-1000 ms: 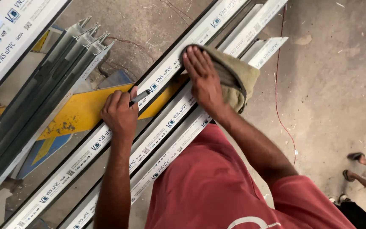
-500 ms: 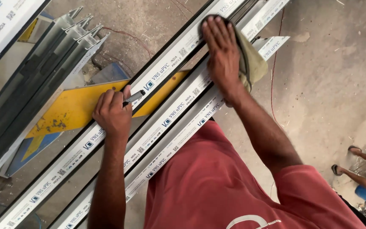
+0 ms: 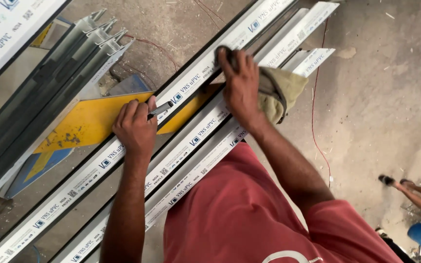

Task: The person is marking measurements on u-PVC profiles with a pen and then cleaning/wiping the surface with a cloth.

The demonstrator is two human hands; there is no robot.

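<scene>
Fingers of the right hand point(image 3: 239, 85) lay spread, pressing a rag point(image 3: 281, 92) flat on the white profile point(image 3: 98, 165) to wipe it. Lower along that profile, the left hand point(image 3: 135, 129) steadied it, fingers curled around a marker point(image 3: 161, 109).

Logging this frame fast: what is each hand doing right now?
Left hand: closed around a dark pen, resting on the white window profile.
Right hand: fingers spread, pressing an olive cloth flat on the profile; not gripping.
</scene>
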